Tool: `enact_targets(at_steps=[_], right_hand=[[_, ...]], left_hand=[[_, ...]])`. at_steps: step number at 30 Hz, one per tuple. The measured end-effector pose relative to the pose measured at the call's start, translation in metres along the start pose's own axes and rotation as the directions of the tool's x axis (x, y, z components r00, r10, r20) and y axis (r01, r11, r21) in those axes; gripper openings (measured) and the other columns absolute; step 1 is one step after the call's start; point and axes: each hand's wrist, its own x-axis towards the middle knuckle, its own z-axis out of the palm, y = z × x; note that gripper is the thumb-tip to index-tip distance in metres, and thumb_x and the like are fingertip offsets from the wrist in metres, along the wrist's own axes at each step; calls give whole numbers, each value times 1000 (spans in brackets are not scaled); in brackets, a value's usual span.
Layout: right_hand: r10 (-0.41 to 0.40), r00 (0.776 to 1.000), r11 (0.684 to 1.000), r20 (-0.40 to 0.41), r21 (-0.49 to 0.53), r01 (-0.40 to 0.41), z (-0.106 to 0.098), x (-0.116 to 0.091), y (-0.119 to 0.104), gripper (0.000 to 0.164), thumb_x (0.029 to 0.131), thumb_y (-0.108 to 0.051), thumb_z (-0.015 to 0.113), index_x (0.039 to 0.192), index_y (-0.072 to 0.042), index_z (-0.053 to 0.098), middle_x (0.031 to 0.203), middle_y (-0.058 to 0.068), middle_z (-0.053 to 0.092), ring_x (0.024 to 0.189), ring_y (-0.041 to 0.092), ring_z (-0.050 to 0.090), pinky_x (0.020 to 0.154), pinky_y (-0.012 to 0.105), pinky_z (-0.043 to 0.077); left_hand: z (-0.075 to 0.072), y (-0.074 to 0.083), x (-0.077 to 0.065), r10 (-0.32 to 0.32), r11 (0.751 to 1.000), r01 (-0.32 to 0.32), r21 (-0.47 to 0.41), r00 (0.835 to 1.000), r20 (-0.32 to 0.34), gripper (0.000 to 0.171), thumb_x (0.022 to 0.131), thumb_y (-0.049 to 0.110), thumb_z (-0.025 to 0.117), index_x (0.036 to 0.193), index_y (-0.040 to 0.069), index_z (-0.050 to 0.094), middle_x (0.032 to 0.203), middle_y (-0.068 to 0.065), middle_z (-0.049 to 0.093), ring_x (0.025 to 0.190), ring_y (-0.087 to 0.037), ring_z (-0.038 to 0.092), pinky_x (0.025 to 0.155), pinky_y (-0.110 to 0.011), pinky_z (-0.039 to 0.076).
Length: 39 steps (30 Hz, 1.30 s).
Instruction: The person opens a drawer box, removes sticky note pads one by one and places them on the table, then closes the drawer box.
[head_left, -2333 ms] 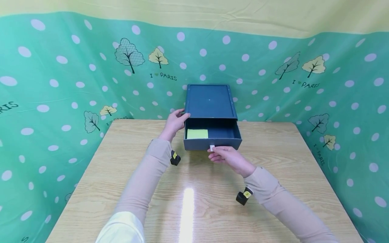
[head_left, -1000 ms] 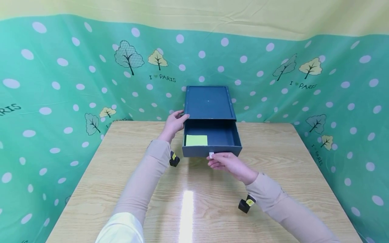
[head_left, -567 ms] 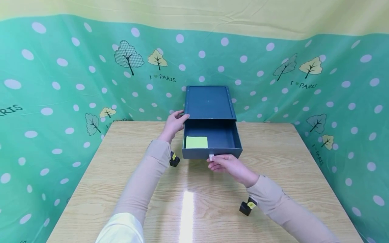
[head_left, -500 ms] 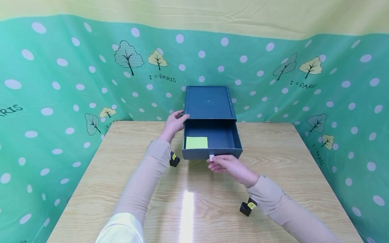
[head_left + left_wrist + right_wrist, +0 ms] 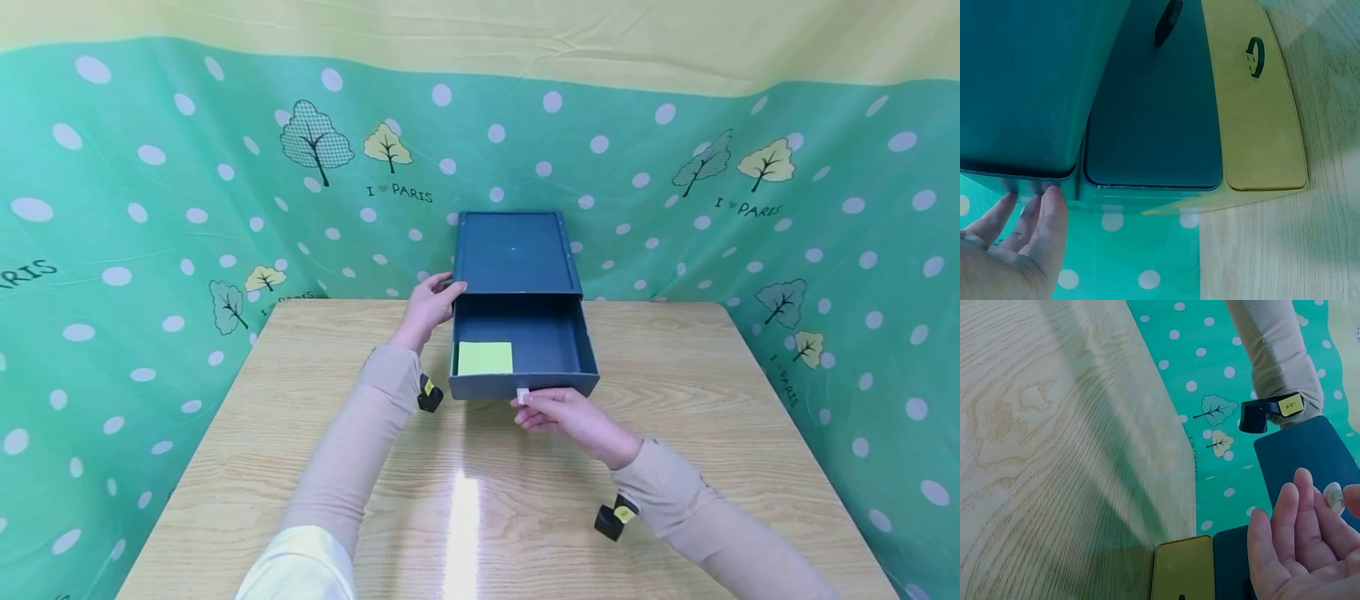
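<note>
A dark blue drawer cabinet (image 5: pixel 517 250) stands at the table's far edge, its top drawer (image 5: pixel 480 387) pulled well out. Inside the drawer, at front left, lies a flat yellow-green rectangle like a paper pad (image 5: pixel 485 358). My right hand (image 5: pixel 570 419) pinches the small white handle (image 5: pixel 522 395) on the drawer front between thumb and forefinger. In the right wrist view the handle (image 5: pixel 1335 499) shows beside the thumb, the other fingers held together. My left hand (image 5: pixel 431 308) rests against the cabinet's left front corner; extended fingers (image 5: pixel 1050 219) touch its side in the left wrist view.
Below the open drawer, a closed blue drawer (image 5: pixel 1154 119) and a yellow one (image 5: pixel 1257 125) show dark handles. The cabinet stands on a wooden table (image 5: pixel 337 517). A green dotted cloth (image 5: pixel 637 150) hangs behind. Both wrists carry black cameras (image 5: pixel 617 517).
My right hand has drawn the top drawer farther out toward me, showing more of its inside and of the yellow-green pad. The left hand stays at the cabinet's corner.
</note>
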Motion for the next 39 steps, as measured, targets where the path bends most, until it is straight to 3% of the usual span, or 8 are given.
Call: enact_targets(at_steps=[9, 20, 27, 36, 39], right_hand=[[5, 1000, 1000, 7, -18, -4, 1, -3, 1, 39, 98, -25, 51, 117, 7, 61, 93, 3, 69, 89, 11, 65, 90, 32, 54], [10, 1000, 1000, 24, -21, -10, 2, -7, 2, 40, 99, -24, 50, 119, 9, 59, 90, 0, 70, 93, 14, 65, 98, 45, 49], [17, 1000, 1000, 26, -26, -16, 2, -8, 4, 40, 98, -24, 50, 120, 8, 60, 93, 4, 70, 93, 14, 65, 91, 32, 54], [-8, 998, 999, 67, -46, 11, 2, -11, 6, 42, 100, -26, 48, 121, 9, 58, 92, 1, 69, 100, 23, 64, 94, 35, 52], [-1, 995, 997, 97, -82, 9, 1, -12, 5, 42, 100, -25, 47, 121, 9, 58, 95, 6, 69, 99, 23, 64, 94, 38, 52]], left_hand=[[1, 1, -1, -4, 1000, 4, -2, 1000, -7, 58, 92, 33, 60, 143, 15, 42, 143, -11, 41, 129, -25, 45, 103, -39, 46], [1, 1, -1, -4, 1000, 4, -14, 1000, -1, 57, 92, 32, 61, 143, 14, 42, 143, -11, 43, 129, -24, 45, 102, -39, 46], [0, 1, 0, 1, 1000, -1, -14, 1000, 5, 58, 92, 31, 60, 144, 14, 41, 144, -11, 42, 130, -24, 44, 103, -40, 46], [0, 1, -2, 3, 1000, -3, -7, 1000, 2, 57, 92, 33, 61, 143, 14, 42, 143, -10, 44, 130, -24, 45, 103, -40, 46], [0, 1, -1, 5, 1000, -5, -7, 1000, -1, 57, 92, 33, 61, 143, 14, 42, 143, -10, 45, 130, -24, 45, 102, -40, 46]])
